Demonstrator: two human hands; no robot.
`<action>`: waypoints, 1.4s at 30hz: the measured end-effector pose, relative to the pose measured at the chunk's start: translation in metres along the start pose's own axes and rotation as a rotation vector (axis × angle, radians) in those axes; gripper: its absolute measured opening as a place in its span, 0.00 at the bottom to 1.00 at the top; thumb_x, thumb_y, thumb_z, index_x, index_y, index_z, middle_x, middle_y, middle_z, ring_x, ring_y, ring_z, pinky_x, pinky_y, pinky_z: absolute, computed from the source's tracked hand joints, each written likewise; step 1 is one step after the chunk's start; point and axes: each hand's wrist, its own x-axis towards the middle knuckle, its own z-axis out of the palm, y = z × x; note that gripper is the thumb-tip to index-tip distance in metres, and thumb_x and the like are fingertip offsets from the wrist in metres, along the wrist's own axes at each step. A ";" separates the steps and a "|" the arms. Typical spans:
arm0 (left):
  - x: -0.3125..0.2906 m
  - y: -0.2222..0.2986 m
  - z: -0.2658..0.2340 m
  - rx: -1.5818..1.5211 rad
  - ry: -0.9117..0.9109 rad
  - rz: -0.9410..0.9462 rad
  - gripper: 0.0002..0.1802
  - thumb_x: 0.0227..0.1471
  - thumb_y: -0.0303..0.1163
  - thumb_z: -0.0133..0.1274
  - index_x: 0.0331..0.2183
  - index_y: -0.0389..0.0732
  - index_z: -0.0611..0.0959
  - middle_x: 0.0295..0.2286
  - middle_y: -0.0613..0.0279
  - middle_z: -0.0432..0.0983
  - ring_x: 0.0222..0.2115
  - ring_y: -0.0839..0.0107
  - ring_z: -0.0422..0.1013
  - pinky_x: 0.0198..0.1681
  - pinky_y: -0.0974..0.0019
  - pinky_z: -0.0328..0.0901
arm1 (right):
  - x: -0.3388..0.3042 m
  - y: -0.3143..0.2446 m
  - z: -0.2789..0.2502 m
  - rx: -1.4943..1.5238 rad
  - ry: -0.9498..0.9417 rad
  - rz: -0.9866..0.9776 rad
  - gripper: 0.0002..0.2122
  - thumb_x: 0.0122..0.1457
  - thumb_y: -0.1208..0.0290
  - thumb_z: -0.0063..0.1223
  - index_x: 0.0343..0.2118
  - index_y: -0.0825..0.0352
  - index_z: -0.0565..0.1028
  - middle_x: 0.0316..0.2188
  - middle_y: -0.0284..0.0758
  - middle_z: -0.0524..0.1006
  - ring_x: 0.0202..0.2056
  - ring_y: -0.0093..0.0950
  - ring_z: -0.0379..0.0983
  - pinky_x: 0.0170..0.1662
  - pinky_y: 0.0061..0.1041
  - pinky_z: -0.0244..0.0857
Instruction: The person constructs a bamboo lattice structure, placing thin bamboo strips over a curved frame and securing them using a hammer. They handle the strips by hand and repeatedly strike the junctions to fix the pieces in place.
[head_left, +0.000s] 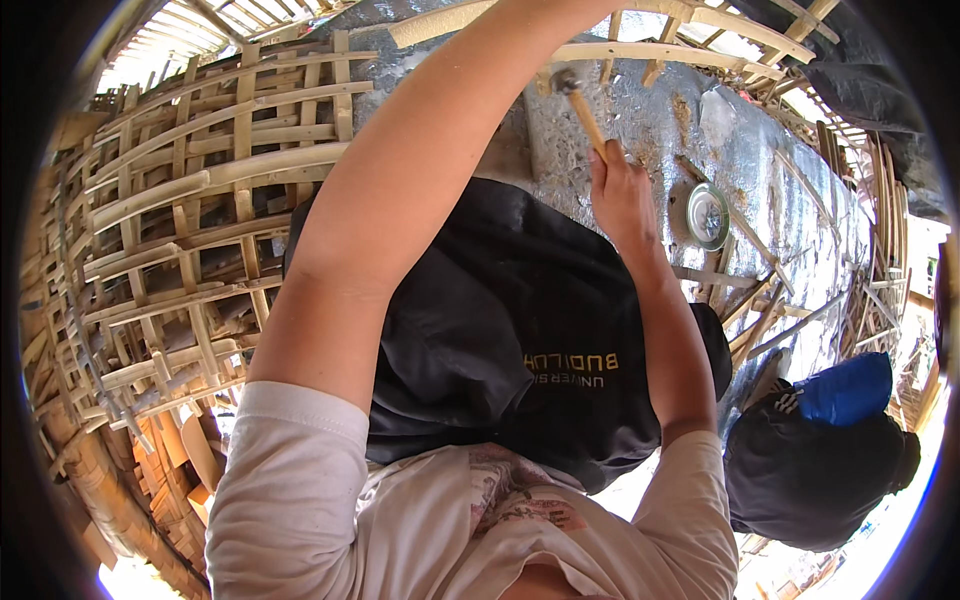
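Note:
My right hand is closed around the wooden handle of a hammer, whose dark head points away from me above a worn grey surface. My left forearm stretches up across the view, and its hand is cut off by the top edge. Near that edge, the arm crosses a pale bamboo strip and another long bamboo strip lies just beyond the hammer head. To the right of my right hand sits a round, green-rimmed dish holding small things I cannot make out.
A bamboo lattice fills the left side. Black cloth covers my lap. A grey sheet spreads right of the dish, with loose bamboo sticks across it. At lower right sits a dark bundle with a blue piece on top.

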 end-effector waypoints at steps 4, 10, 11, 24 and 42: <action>-0.003 0.003 -0.021 -0.097 -0.192 -0.047 0.15 0.62 0.34 0.45 0.39 0.31 0.79 0.30 0.42 0.81 0.31 0.52 0.80 0.34 0.54 0.75 | -0.009 0.010 0.001 -0.016 -0.062 -0.041 0.09 0.65 0.67 0.49 0.35 0.66 0.66 0.16 0.50 0.74 0.22 0.54 0.74 0.21 0.49 0.65; -0.004 -0.002 -0.003 -0.027 0.025 -0.008 0.15 0.62 0.35 0.46 0.37 0.31 0.80 0.30 0.44 0.81 0.33 0.52 0.80 0.35 0.54 0.75 | -0.001 -0.022 -0.012 0.226 0.193 -0.084 0.10 0.66 0.66 0.49 0.34 0.67 0.65 0.16 0.49 0.74 0.22 0.53 0.74 0.21 0.49 0.65; -0.003 -0.001 -0.001 -0.023 0.033 -0.007 0.15 0.62 0.35 0.46 0.37 0.31 0.80 0.30 0.44 0.81 0.32 0.52 0.80 0.35 0.55 0.75 | -0.002 -0.017 -0.006 0.156 0.155 -0.049 0.09 0.65 0.67 0.49 0.34 0.67 0.66 0.16 0.49 0.74 0.22 0.53 0.74 0.21 0.49 0.65; -0.008 0.005 -0.004 -0.005 0.067 0.031 0.17 0.64 0.36 0.45 0.37 0.30 0.80 0.28 0.45 0.81 0.30 0.55 0.80 0.33 0.56 0.75 | -0.002 -0.020 -0.003 0.172 0.152 -0.070 0.08 0.65 0.68 0.50 0.35 0.67 0.66 0.16 0.50 0.73 0.22 0.53 0.74 0.22 0.49 0.64; -0.004 0.007 -0.003 -0.031 -0.029 -0.037 0.15 0.62 0.33 0.45 0.36 0.31 0.81 0.29 0.42 0.81 0.31 0.54 0.81 0.33 0.56 0.75 | -0.006 -0.010 0.003 0.024 0.020 -0.016 0.09 0.65 0.67 0.49 0.34 0.66 0.66 0.16 0.51 0.74 0.22 0.55 0.74 0.22 0.51 0.66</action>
